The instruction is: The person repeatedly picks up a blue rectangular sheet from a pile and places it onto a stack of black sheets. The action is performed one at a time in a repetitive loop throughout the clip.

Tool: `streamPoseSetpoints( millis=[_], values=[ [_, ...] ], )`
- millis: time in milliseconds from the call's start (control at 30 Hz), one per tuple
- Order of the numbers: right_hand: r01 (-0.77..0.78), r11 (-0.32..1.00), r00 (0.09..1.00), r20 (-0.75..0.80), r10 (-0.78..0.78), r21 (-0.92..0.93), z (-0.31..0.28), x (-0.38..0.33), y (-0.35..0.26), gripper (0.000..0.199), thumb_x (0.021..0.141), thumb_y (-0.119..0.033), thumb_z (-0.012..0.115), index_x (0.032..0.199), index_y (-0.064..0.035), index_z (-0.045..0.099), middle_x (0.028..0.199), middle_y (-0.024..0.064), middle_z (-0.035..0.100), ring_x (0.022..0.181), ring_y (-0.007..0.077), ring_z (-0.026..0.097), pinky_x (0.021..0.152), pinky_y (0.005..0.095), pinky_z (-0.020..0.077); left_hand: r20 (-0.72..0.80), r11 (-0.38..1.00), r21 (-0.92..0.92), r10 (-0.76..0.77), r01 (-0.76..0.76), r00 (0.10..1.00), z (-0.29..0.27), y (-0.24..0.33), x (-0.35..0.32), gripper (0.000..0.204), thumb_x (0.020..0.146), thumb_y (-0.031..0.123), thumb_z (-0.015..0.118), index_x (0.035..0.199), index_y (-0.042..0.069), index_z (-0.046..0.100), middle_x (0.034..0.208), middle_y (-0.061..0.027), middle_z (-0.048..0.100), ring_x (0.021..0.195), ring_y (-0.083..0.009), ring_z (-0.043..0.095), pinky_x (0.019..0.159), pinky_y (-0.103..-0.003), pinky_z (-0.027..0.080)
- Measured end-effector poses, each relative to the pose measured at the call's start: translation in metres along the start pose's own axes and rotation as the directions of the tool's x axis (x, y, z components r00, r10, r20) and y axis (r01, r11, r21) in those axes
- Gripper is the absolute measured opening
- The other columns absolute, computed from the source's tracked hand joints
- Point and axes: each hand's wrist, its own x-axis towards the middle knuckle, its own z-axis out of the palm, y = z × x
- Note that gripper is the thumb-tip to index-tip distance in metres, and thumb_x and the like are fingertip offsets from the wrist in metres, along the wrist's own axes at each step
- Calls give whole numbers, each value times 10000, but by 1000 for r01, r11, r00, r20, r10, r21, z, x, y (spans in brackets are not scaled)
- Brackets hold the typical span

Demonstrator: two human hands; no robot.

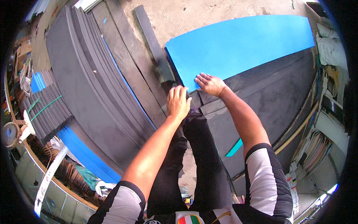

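A long bright blue sheet, foam or rubber by its look, lies on a stack of dark grey sheets. My right hand rests on the near left corner of the blue sheet, its fingers outstretched. Just left of that corner is my left hand, palm down over the dark sheets' edge. Its fingers point forward and its thumb stands apart; I see nothing held in it. A narrow black strip runs forward from beyond my left hand.
To the left stands a tall stack of dark sheets, with blue sheets at its near end. Dark planks lie between that stack and the strip. A small green strip sits at right. A pedestal fan is far left.
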Motion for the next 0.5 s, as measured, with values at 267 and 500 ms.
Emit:
streamPoseSetpoints(
  millis=[267, 500],
  values=[
    [-134, 964, 978, -125, 166, 230, -97, 6, -16, 379, 931, -321, 667, 1194, -49, 646, 1250, 152, 700, 1158, 305, 680, 989, 422, 552, 164, 964, 193, 149, -180, 975, -54, 43, 57, 350, 858, 186, 720, 1200, 113, 707, 1155, -86, 723, 1087, -310, 671, 960, -460, 526],
    [-397, 917, 916, -57, 398, 30, -206, -55, 4, 547, 766, -209, 737, 1298, -162, 617, 1404, 57, 618, 1321, 280, 568, 1102, 438, 449, 250, 961, 67, 245, -269, 937, -191, 64, 30, 278, 850, 282, 755, 1098, 159, 768, 1008, -105, 753, 907, -313, 725, 804, -429, 576]
  ],
)
